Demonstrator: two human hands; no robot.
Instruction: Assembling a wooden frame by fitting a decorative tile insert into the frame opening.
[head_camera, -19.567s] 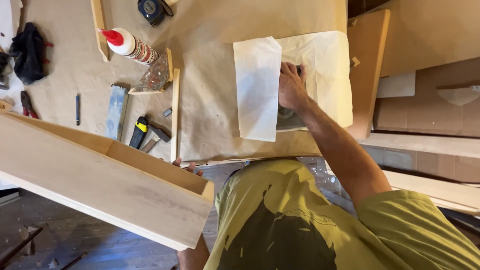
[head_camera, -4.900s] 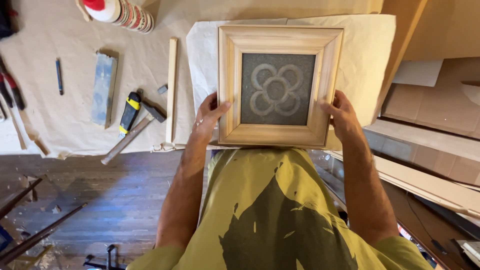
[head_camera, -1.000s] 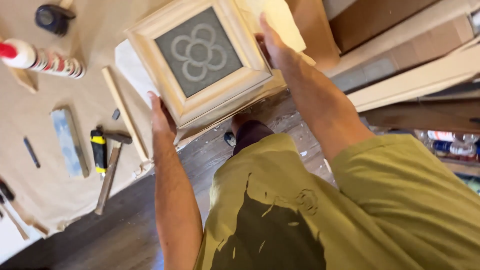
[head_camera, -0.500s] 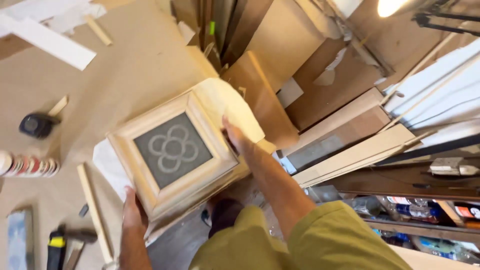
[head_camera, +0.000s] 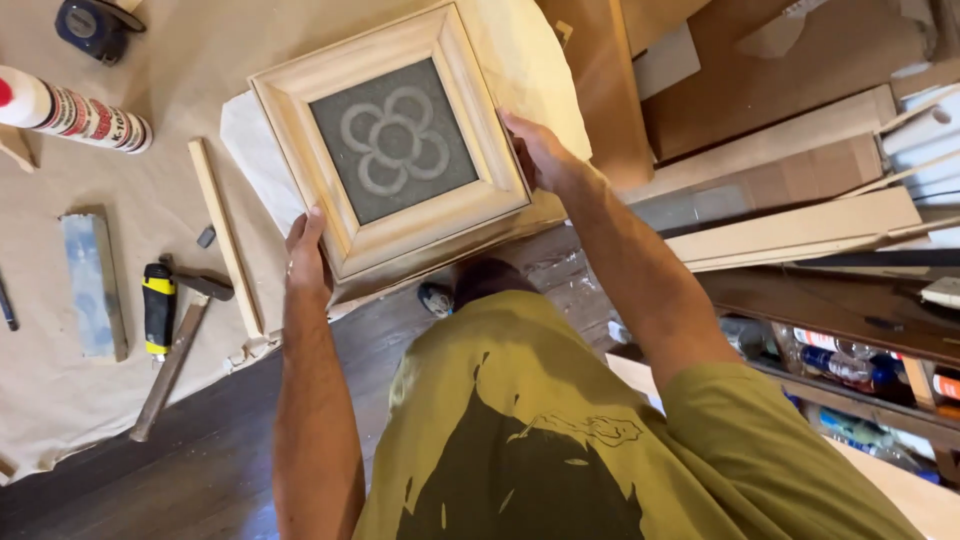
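Note:
I hold a square light-wood frame (head_camera: 330, 110) with a grey tile in its middle that bears a four-petal flower pattern (head_camera: 394, 140). My left hand (head_camera: 306, 250) grips the frame's near left corner. My right hand (head_camera: 538, 152) grips its right side. The frame is tilted and lifted just above a sheet of white paper (head_camera: 258, 150) on the paper-covered bench (head_camera: 60, 400).
To the left lie a thin wood strip (head_camera: 226, 238), a hammer (head_camera: 178, 345), a yellow-and-black tool (head_camera: 158, 308), a grey block (head_camera: 93, 284), a glue bottle (head_camera: 72, 110) and a tape measure (head_camera: 88, 26). Boards and planks (head_camera: 800, 220) are stacked on the right; shelves with bottles (head_camera: 850, 370) are below.
The view has swung back down toward the bench. The frame stays in both hands and now sits nearer, over the white paper.

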